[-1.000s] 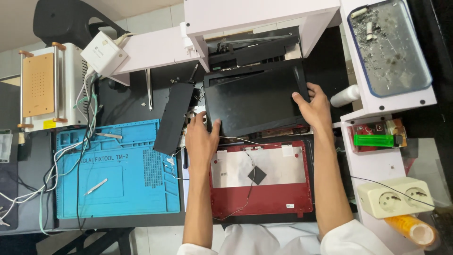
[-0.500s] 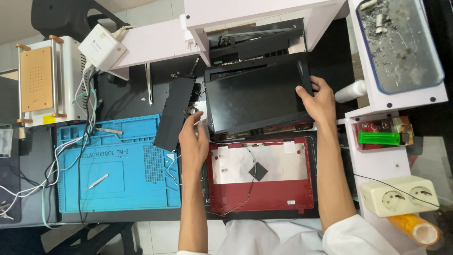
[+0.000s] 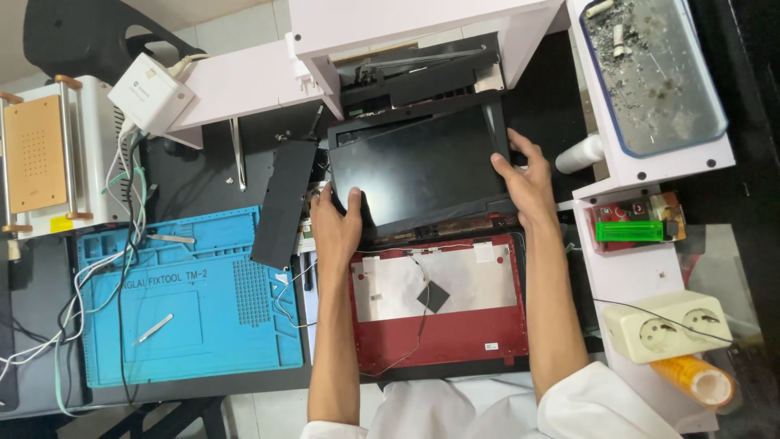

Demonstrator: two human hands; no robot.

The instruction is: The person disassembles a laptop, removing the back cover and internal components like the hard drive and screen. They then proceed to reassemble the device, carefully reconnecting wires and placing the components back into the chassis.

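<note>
From the head camera, both hands gripped a dark screen panel point(image 3: 418, 167) held tilted above the bench. The left hand point(image 3: 337, 223) clasped its lower left corner, thumb on the glass; the right hand point(image 3: 526, 183) clasped its right edge (fingers curled behind). The panel sat just above a red lid point(image 3: 471, 313) that lay inner side up with thin wires across it. A black strip point(image 3: 283, 203) lay left of the panel, overlapping a blue mat point(image 3: 203, 325). 1 white socket block point(image 3: 666, 325) lay at right.
</note>
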